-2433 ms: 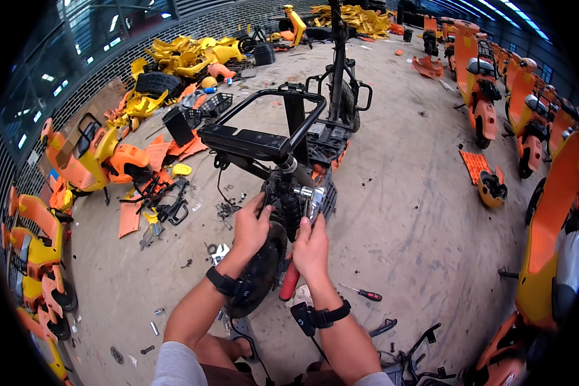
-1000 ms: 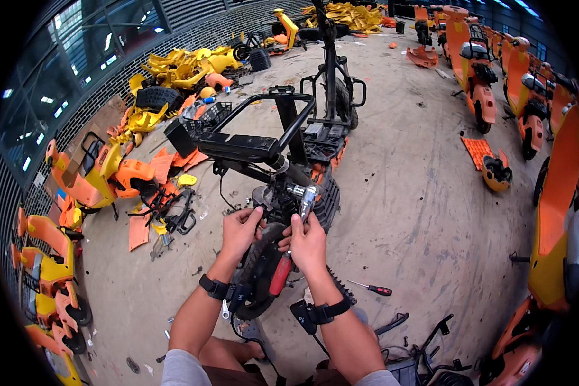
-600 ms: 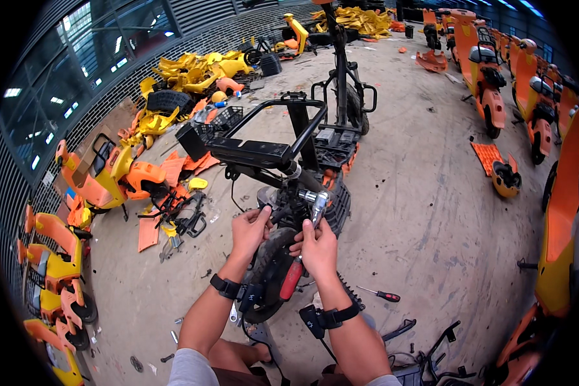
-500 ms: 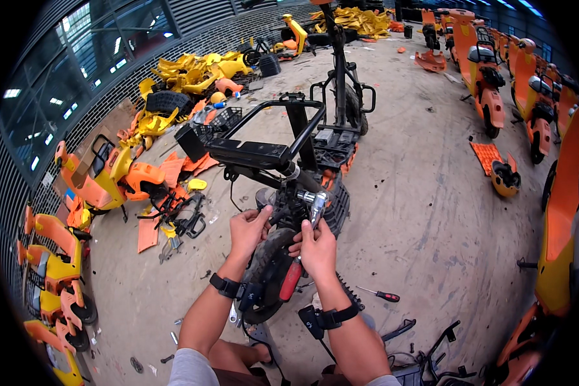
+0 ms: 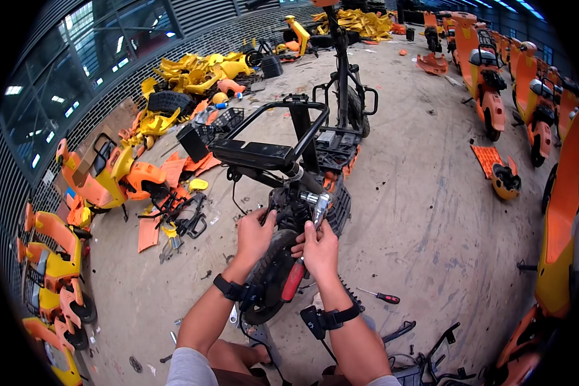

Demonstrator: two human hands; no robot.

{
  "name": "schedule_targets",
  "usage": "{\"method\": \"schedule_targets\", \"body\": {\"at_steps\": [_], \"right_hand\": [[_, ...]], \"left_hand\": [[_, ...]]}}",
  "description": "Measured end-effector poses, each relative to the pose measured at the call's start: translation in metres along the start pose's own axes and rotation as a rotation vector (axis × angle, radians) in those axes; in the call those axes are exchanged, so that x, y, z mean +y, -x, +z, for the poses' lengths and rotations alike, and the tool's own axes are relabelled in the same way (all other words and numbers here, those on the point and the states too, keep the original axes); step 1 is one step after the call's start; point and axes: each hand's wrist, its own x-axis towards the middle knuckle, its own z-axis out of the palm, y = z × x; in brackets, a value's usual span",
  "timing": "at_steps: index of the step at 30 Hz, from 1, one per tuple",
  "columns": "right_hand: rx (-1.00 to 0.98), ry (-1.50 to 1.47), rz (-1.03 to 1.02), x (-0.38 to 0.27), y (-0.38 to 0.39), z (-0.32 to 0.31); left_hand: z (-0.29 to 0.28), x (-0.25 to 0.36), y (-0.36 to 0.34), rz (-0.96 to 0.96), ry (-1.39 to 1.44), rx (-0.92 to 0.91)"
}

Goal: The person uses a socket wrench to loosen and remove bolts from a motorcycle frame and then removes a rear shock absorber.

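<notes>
Red-and-chrome ratchet in the right hand: fingers curled close around the shank, grip hanging below the palm, head just above the fingertips, beside a black spring shock absorber. Left hand on the other side of the shock, near it: thumb and fingers nearly together; anything pinched between, cannot tell.

Just changed, over the last half second: slight inward shift of the left hand, toward the shock. No plain swing of the ratchet. Meaning, as a judgement: tool held steady rather than turned, both hands at one joint. Seating of the socket: too small to tell.

Below and between the hands, black wheel. Above and beyond, black tubular rack of the stripped scooter, upright. On the floor to the right of the right hand, screwdriver. Farther right and ahead, yellow helmet near an orange panel. Well ahead-left of both hands, heap of yellow body panels.
</notes>
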Motion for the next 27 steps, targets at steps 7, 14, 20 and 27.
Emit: {"method": "schedule_targets", "body": {"at_steps": [7,14,20,27], "right_hand": [[-0.002,0.003,0.002,0.001,0.001,0.002],[0.014,0.012,-0.006,0.002,0.001,0.003],[0.028,0.025,-0.004,0.002,0.000,0.002],[0.028,0.041,0.001,0.001,0.000,0.003]], "left_hand": [[0.004,0.008,-0.005,0.119,-0.143,0.084],[0.013,0.014,-0.012,0.186,-0.264,0.134],[0.017,0.016,-0.011,0.210,-0.313,0.206],[0.008,0.020,-0.012,0.236,-0.458,0.220]]}}
